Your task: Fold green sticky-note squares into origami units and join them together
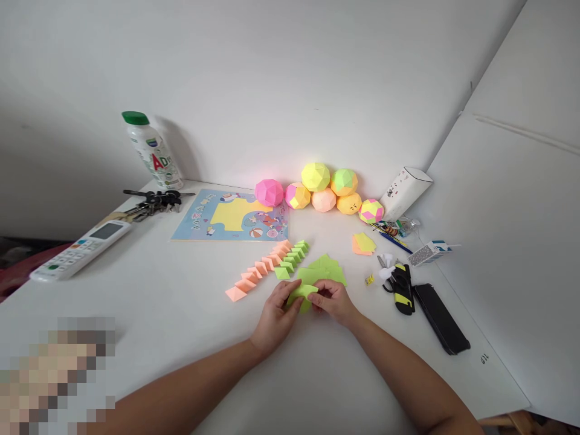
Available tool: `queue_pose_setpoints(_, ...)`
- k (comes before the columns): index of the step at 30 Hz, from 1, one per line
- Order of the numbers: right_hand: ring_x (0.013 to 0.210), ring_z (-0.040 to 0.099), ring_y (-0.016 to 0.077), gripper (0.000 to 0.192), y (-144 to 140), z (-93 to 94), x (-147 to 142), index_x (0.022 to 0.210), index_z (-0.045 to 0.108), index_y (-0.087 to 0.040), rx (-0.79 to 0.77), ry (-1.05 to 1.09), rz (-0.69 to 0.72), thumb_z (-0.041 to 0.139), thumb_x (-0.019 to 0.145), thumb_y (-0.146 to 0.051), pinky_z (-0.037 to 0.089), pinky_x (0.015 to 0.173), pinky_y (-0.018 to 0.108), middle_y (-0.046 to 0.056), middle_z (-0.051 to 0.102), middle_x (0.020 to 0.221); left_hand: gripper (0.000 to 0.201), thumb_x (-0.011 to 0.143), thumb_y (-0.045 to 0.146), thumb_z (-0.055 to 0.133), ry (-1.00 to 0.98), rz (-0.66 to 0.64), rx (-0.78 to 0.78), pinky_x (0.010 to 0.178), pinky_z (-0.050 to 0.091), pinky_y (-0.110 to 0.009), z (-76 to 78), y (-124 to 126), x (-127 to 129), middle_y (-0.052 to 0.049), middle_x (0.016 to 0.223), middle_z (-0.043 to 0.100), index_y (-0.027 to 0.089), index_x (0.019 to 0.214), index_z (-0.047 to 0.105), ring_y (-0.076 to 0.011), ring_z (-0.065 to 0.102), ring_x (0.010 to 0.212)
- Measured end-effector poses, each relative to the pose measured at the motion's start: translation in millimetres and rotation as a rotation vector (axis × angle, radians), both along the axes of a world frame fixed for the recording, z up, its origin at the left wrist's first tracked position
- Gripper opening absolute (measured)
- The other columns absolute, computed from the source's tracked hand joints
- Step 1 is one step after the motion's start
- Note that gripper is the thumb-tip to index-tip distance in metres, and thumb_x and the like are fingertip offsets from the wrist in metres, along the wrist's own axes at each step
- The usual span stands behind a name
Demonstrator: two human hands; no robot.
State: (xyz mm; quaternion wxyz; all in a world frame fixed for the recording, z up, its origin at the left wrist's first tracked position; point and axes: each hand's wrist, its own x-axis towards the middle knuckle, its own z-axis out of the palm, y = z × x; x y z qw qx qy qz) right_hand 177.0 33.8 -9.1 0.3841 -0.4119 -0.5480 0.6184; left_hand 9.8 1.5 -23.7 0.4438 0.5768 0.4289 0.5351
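Between my two hands is a small green sheet of paper [302,291], partly folded over. My left hand [280,311] pinches its left side with thumb and fingers. At the right side, my right hand [334,300] grips the same paper; some of its fingertips are hidden behind it. Just beyond lie loose green paper sheets [328,269], overlapping one another. To the left of these runs a row of folded green paper pieces [293,258], and beside it a longer row of folded orange paper pieces [256,273].
Several faceted paper balls [316,177] stand along the wall. A blue printed board [199,220], a bottle [156,154], keys [158,202] and a remote control [86,249] are at left. Scissors [394,279], a cutter [404,299], and a black phone-like case [441,318] lie at right.
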Motion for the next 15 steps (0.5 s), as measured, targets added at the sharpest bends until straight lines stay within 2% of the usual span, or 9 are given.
queue_pose_setpoints(4,0.045,0.051,0.0087,0.022,0,-0.2,0,0.066,0.057,-0.016,0.008,0.023,-0.024,0.073,0.067,-0.031,0.042,0.043,0.021,-0.004,0.053,0.054,0.028,0.082,0.026,0.054,0.027,0.005,-0.06,0.068,0.046,-0.027,1.0,0,0,-0.003,0.085,0.054,0.021,0.109,0.06,-0.015,0.053,0.077)
queue_pose_setpoints(8,0.043,0.049,0.0082,0.021,0,1.9,-2,0.065,0.057,-0.016,0.032,0.025,-0.063,0.072,0.069,-0.031,0.041,0.042,0.021,-0.005,0.052,0.052,0.026,0.081,0.032,0.054,0.098,0.007,-0.121,0.061,0.045,-0.025,8.6,-1,0,-0.001,0.075,0.051,0.019,0.102,0.064,-0.0134,0.051,0.067)
queue_pose_setpoints(15,0.041,0.046,0.0072,0.022,0,2.1,-1,0.064,0.057,-0.016,0.051,0.016,-0.11,0.071,0.069,-0.031,0.038,0.04,0.02,-0.005,0.05,0.05,0.026,0.085,0.033,0.049,0.196,-0.085,-0.107,0.064,0.044,-0.025,16.7,-2,-1,-0.002,0.075,0.054,0.021,0.1,0.067,-0.0147,0.053,0.071)
